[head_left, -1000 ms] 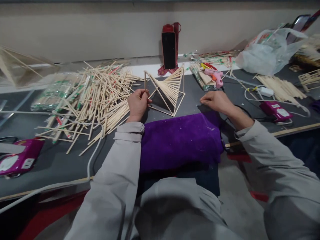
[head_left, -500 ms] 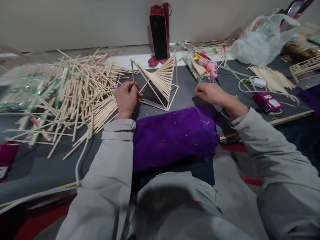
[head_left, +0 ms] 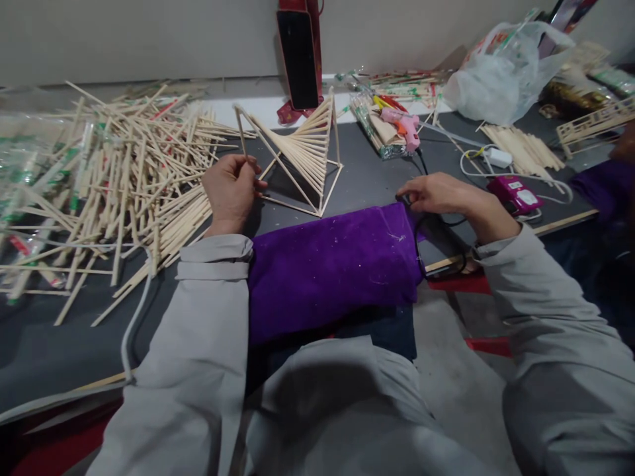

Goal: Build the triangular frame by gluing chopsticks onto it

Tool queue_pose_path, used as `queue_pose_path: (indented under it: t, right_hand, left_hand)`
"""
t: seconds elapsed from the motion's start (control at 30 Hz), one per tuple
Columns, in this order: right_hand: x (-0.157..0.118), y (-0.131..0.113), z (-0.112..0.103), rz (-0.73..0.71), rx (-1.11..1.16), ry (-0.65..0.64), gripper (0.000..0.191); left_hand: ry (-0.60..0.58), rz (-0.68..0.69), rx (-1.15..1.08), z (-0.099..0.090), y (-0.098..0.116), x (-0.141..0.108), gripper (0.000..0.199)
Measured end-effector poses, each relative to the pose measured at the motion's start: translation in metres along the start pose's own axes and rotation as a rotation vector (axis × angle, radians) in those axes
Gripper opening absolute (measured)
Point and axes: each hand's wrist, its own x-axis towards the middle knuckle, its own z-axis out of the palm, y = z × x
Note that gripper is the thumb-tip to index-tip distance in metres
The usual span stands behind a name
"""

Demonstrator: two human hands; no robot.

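The stick frame (head_left: 302, 155), an openwork assembly with a twisted fan of thin sticks, stood on the grey worktop (head_left: 362, 182) at the upper centre of the frame. Your left hand (head_left: 232, 192) was located at its left corner, left of centre in the frame. The fingers of that hand were pinching the upright stick (head_left: 241, 135) of this corner near its lower end. Your right hand (head_left: 439, 195) was positioned right of centre, well apart from the stick frame and near the upper right corner of the folded purple cloth (head_left: 332, 268). Its fingers were curled and bunched; whether they gripped anything small could not be told from this view.

A heap of loose sticks (head_left: 133, 172) occupied the upper left of the frame, beside your left hand. A dark-screened phone (head_left: 297, 63) was propped upright at the top centre, behind the stick frame. The pink glue gun (head_left: 405, 129) lay at the upper right of centre, on packed sticks (head_left: 370, 125). Farther right were a white plastic bag (head_left: 496, 86), a row of flat sticks (head_left: 520, 149) and a magenta power box (head_left: 516, 196).
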Motion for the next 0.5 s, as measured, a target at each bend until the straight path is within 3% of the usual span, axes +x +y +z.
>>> queue_pose_path:
  t: [0.1, 0.27, 0.43, 0.5]
  right_hand:
    - [-0.004, -0.001, 0.006, -0.040, -0.008, 0.029, 0.035]
    - [-0.006, -0.006, 0.023, 0.035, -0.090, 0.099, 0.026]
    - [-0.015, -0.004, 0.016, 0.138, 0.025, 0.446, 0.019]
    - [-0.026, -0.008, 0.007, 0.142, 0.136, 0.511, 0.018]
  left_hand:
    - [-0.001, 0.013, 0.005, 0.000, 0.000, 0.000, 0.014]
    - [0.017, 0.014, -0.017, 0.001, -0.002, 0.001, 0.013]
    - [0.015, 0.032, -0.042, 0.002, -0.003, 0.001, 0.012]
    - [0.017, 0.028, -0.041, 0.002, -0.002, 0.000, 0.011]
